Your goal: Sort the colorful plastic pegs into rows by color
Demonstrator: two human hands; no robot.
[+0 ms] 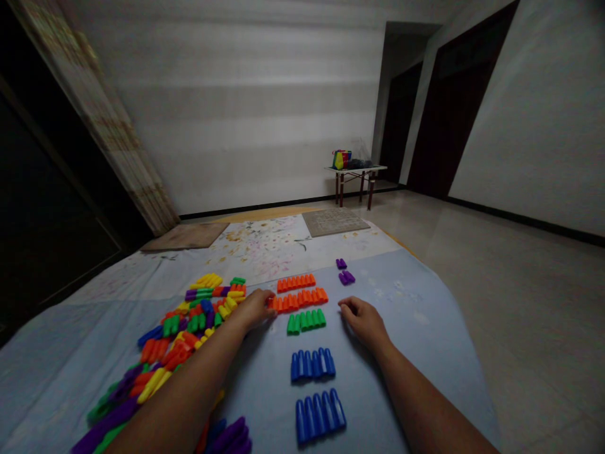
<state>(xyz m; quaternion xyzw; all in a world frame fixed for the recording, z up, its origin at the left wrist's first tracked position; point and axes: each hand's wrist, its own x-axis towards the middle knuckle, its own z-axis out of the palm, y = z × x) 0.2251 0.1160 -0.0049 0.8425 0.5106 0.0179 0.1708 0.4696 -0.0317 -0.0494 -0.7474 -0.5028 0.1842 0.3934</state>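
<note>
On soft blue cloth [416, 328], both hands open: left hand [253, 309] touching ridged orange plastic pegs [300, 300], right hand [363, 320] flat.

Glossy, smooth plastic pegs [302, 301] — orange, green, blue, purple — lie on a matt pale-blue cloth sheet [416, 315]. Beyond it, polished floor tiles [520, 284] shine faintly, a coarse woven mat [334, 221] looks rough, and a wood-legged table [355, 176] stands by matt walls.
</note>
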